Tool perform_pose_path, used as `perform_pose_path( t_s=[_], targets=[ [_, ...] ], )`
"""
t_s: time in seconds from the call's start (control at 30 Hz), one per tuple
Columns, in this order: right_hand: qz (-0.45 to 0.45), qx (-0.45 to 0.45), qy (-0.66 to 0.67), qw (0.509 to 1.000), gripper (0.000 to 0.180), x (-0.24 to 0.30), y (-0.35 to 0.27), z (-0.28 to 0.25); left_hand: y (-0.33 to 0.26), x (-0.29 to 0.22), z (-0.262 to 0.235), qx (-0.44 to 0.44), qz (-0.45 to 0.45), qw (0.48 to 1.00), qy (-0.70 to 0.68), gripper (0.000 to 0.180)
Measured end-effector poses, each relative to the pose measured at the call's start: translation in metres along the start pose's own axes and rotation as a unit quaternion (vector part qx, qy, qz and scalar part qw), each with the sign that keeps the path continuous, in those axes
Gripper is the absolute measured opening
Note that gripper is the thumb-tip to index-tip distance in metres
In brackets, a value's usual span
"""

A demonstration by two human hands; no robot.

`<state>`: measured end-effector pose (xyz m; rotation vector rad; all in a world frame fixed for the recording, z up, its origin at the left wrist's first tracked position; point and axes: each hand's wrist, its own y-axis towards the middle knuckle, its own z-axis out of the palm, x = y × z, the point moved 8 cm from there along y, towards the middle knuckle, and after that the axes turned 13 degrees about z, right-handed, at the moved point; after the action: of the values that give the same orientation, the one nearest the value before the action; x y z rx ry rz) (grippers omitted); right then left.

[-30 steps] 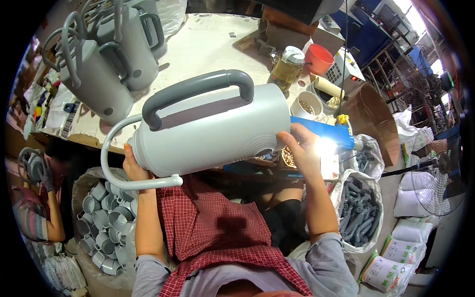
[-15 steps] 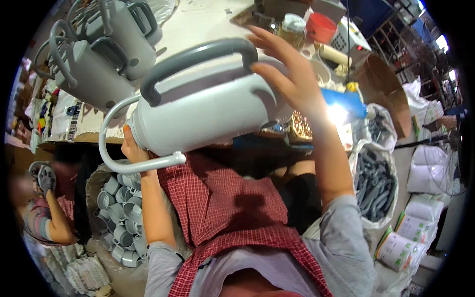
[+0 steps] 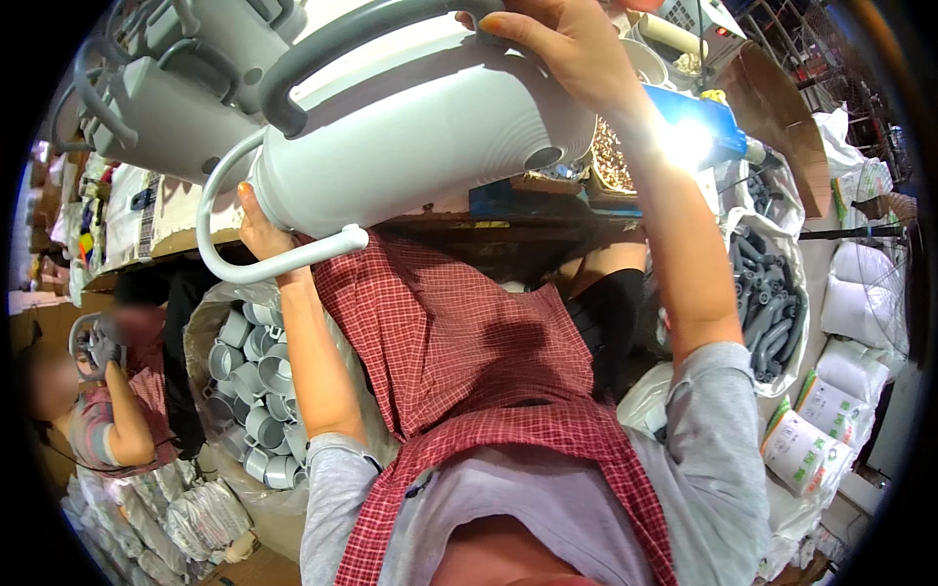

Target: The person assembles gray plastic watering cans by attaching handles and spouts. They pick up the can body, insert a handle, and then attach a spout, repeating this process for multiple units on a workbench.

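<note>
A large pale grey plastic can (image 3: 410, 146), shaped like a jug or watering can, lies tilted on its side in front of me above my lap. A dark grey handle (image 3: 362, 44) runs along its upper side, and a light grey curved tube (image 3: 211, 220) loops out by its narrow end. My left hand (image 3: 262, 230) is closed around that narrow end, thumb up, its other fingers hidden behind. At the far end of the dark handle, my right hand (image 3: 572, 49) grips with thumb and fingers around it.
Similar grey cans (image 3: 161, 117) stand on the table at left. A bag of grey ring-shaped collars (image 3: 259, 381) is below left, a bag of dark grey handles (image 3: 767, 303) at right. A blue tool with a bright lamp (image 3: 699, 132) is beside my right forearm. Another person (image 3: 122, 420) sits far left.
My right hand, spread and blurred before, has closed on the handle's far end. The can sits higher in view, its round base hole now showing. The other person's hands have shifted.
</note>
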<state>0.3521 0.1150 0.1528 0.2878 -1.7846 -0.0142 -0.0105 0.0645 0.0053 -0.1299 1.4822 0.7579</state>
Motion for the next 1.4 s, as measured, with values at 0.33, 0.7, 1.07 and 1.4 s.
perform_pose_path(
  t_s=[0.33,0.7,1.07,1.4],
  targets=[
    [-0.056,-0.048,-0.186,0.98,0.027,0.013,-0.004,-0.004,-0.01,-0.009,0.007,-0.009,-0.01,1.0,0.024,0.056],
    [-0.066,-0.06,-0.191,0.978,0.025,0.009,-0.008,-0.005,-0.02,-0.021,0.004,-0.055,-0.01,0.998,0.019,0.055],
    [-0.145,-0.097,-0.173,0.969,0.032,-0.029,0.003,-0.016,-0.021,-0.03,0.016,-0.038,-0.024,0.999,-0.015,0.043],
    [-0.09,-0.294,-0.155,0.939,0.041,-0.058,-0.207,-0.068,-0.028,-0.01,0.029,0.075,-0.045,0.996,-0.01,0.043]
  ],
)
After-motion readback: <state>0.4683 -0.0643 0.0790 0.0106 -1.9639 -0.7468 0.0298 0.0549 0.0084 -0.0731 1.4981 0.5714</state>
